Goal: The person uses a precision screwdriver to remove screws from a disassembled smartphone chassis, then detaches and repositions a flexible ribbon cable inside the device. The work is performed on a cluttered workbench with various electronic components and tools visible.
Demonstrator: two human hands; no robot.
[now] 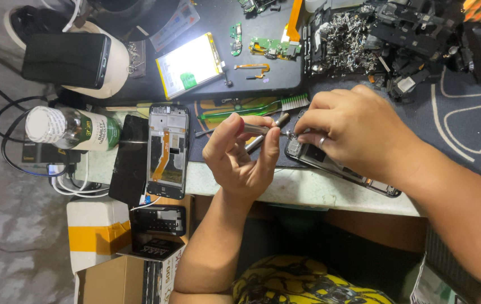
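A pale, worn bench (pixel 308 191) carries a dark mat (pixel 465 112) under the fingers and a black mat (pixel 251 73) beyond them. Left of the fingers lies grey concrete floor (pixel 4 236), crossed by black cables (pixel 4 141). Light is bright and even.

The screwdriver (pixel 263 130) is silver metal. The opened phone (pixel 330 163) on the right has a black frame. The brush (pixel 251 108) has a green handle and white bristles. The bottle (pixel 71 128), far left, carries a green label, perhaps with a white cap.
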